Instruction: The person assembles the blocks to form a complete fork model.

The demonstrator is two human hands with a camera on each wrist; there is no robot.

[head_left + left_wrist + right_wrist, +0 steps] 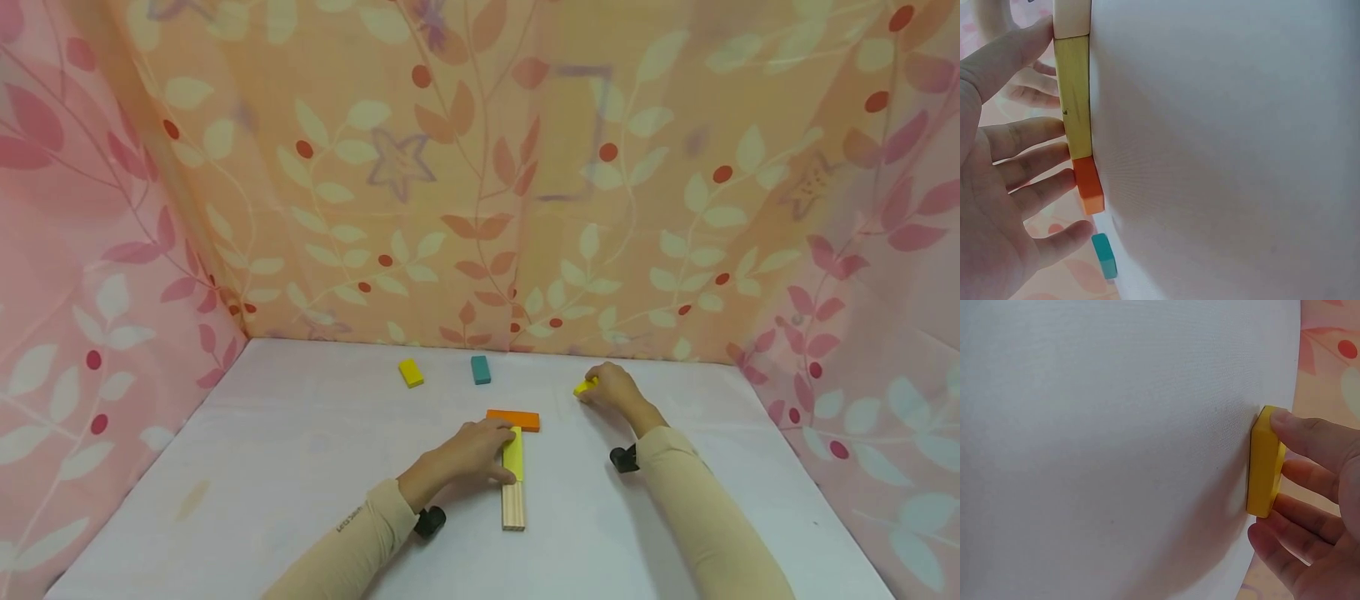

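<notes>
Yellow rectangular block [1263, 469], probably painted wood, toward the back right of the white cloth-covered table [225, 483], pinched in the bare right hand [617, 390], thumb at one end, fingers along the back and toward the other end. Cannot tell contact with the cloth from a slight lift above it. Looks light, stiff and hard to damage, perhaps a little slick on the smooth painted faces; best taken by the short ends or along the long sides. Crisp flat faces with slightly softened edges in the right wrist view. Nearer the middle of the table, in a T shape: pale-yellow wooden block [513, 460] with faint grain and a small dark mark, bright orange rectangular block [529, 421] crosswise at the far end, striped bare-wood piece [513, 507] in line at the near end. On the left side of that T, the bare left hand [468, 450], fingers fairly straight and spread, tips at the pale-yellow and orange sides, thumb near the seam with the bare wood; resting alongside rather than gripping. Probably easy to nudge out of line with a sideways push. Farther back, teal rectangular block [481, 370] and second yellow rectangular block [411, 373], lying apart from each other. Behind, hanging leaf-printed fabric backdrop [480, 167] in orange and pink, thin and softly creased.
</notes>
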